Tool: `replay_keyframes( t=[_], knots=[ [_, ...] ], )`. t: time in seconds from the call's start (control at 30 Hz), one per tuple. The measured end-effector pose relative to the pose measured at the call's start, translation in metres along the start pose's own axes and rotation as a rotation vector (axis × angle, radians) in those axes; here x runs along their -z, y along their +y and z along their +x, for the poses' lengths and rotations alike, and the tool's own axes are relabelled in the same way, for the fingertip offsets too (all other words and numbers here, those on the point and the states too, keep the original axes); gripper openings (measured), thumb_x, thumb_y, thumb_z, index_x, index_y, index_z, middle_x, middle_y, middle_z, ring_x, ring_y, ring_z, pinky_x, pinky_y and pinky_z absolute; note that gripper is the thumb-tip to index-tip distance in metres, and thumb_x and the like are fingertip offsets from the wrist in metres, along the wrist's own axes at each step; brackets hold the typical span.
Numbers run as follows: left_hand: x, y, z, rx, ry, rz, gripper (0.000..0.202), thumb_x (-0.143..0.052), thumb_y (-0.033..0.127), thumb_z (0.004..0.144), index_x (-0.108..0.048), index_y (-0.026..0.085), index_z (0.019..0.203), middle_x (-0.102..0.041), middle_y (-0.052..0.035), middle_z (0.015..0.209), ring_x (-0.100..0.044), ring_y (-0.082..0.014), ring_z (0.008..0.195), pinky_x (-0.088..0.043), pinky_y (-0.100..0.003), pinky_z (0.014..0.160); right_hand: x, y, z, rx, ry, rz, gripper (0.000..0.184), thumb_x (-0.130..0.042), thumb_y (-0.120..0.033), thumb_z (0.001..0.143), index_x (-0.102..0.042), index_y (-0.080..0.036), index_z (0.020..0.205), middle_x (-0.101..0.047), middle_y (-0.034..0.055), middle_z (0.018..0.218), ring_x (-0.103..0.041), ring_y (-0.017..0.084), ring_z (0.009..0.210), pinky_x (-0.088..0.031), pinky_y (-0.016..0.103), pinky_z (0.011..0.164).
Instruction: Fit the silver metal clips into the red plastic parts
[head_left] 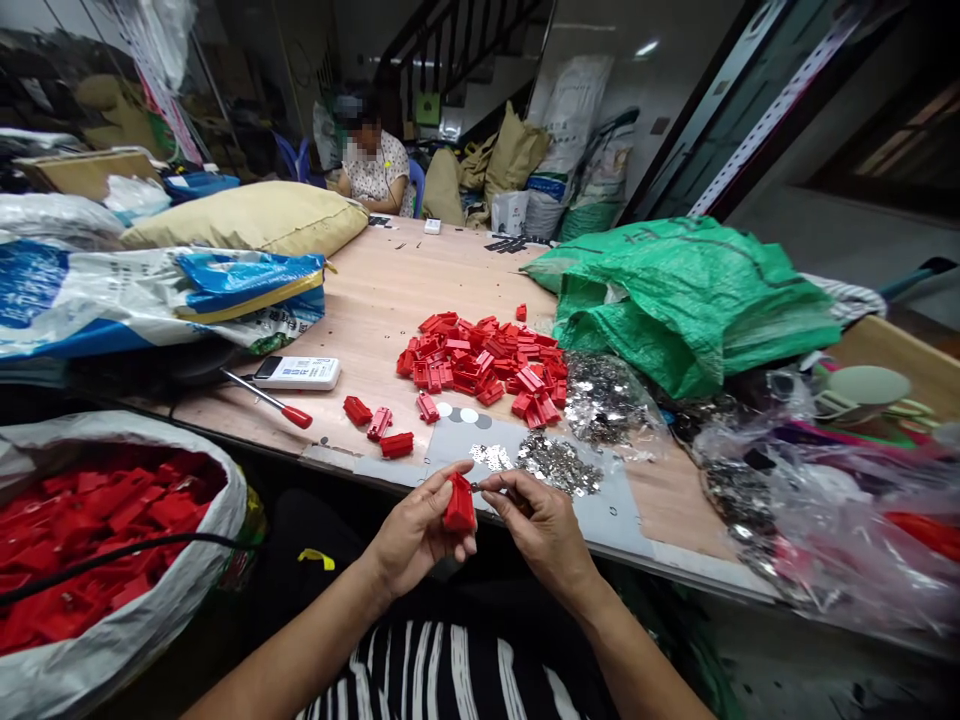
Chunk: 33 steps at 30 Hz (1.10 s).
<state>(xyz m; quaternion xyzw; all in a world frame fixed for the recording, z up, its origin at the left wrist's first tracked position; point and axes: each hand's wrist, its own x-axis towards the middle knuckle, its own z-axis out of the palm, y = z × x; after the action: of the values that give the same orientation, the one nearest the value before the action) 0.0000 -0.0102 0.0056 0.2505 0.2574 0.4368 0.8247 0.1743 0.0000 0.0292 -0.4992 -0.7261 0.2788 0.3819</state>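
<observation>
My left hand (420,530) is closed around a red plastic housing (459,504), held just in front of the table's near edge. Beside it, my right hand (544,525) pinches a tiny dark metal piece (475,487) at the housing's upper right side. Whether that piece touches the housing or sits inside it I cannot tell. Beyond my hands lie a pile of small metal plates (559,462) and a few brighter silver pieces (491,457) on a grey sheet (615,500). A heap of red housings (480,355) is farther back, with several loose ones nearer the edge.
At my left stands a white sack (232,500) full of red parts. A red-handled tool (292,413) and a white box (300,373) lie on the table (367,290). Bulky bags flank it, including a green sack (675,290). Across it sits another person (379,165).
</observation>
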Motion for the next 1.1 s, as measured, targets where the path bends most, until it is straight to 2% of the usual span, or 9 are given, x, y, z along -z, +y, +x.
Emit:
replay_keyframes(
  t=[0.23,0.63,0.8,0.93,1.0,1.1],
  knots=[
    [0.003,0.000,-0.001,0.099,-0.032,-0.089,0.042,-0.053,0.037,0.088,-0.054,0.018,0.126,-0.062,-0.0043,0.067,-0.061,-0.0125,0.049,-0.039,-0.017,0.042,0.002,0.003,0.003,0.169,-0.059,-0.032,0.014,-0.050,-0.020,0.090,-0.064,-0.023,0.090,-0.069,0.0039,0.085,-0.064,0.017,0.080,-0.050,0.028,0.072],
    [0.008,-0.007,0.003,0.164,-0.053,-0.134,0.042,-0.056,0.037,0.088,-0.055,0.015,0.124,-0.062,-0.0040,0.063,-0.060,-0.0117,0.046,-0.038,-0.017,0.040,0.007,0.002,0.005,0.263,-0.188,-0.070,0.018,-0.051,-0.013,0.089,-0.065,-0.023,0.093,-0.070,0.0040,0.091,-0.064,0.016,0.083,-0.051,0.028,0.076],
    [0.012,-0.012,0.004,0.188,-0.059,-0.159,0.042,-0.055,0.036,0.088,-0.054,0.013,0.123,-0.062,-0.0049,0.062,-0.059,-0.0125,0.045,-0.037,-0.017,0.039,0.006,-0.002,0.006,0.204,-0.249,-0.031,0.017,-0.050,-0.016,0.091,-0.066,-0.023,0.092,-0.067,0.0044,0.087,-0.061,0.016,0.081,-0.049,0.028,0.074],
    [0.011,-0.010,0.003,0.178,-0.036,-0.185,0.044,-0.054,0.033,0.089,-0.049,0.015,0.129,-0.061,-0.0041,0.063,-0.055,-0.0102,0.043,-0.036,-0.016,0.040,0.012,-0.004,0.007,0.102,-0.358,0.060,0.020,-0.048,-0.024,0.093,-0.068,-0.023,0.094,-0.064,0.0046,0.091,-0.059,0.017,0.088,-0.047,0.030,0.080],
    [0.010,-0.008,0.002,0.172,-0.035,-0.182,0.047,-0.052,0.033,0.090,-0.044,0.019,0.134,-0.060,-0.0030,0.062,-0.053,-0.0092,0.042,-0.036,-0.016,0.041,0.016,0.000,0.009,0.019,-0.350,0.125,0.021,-0.048,-0.030,0.093,-0.067,-0.023,0.096,-0.064,0.0042,0.093,-0.058,0.017,0.088,-0.046,0.030,0.080],
    [0.008,-0.007,0.001,0.171,-0.044,-0.155,0.050,-0.050,0.036,0.091,-0.039,0.022,0.138,-0.060,-0.0021,0.061,-0.054,-0.0100,0.042,-0.035,-0.016,0.040,0.018,0.009,0.010,-0.142,-0.272,0.190,0.021,-0.052,-0.037,0.090,-0.064,-0.021,0.092,-0.063,0.0030,0.087,-0.056,0.016,0.075,-0.045,0.028,0.069]
  ],
)
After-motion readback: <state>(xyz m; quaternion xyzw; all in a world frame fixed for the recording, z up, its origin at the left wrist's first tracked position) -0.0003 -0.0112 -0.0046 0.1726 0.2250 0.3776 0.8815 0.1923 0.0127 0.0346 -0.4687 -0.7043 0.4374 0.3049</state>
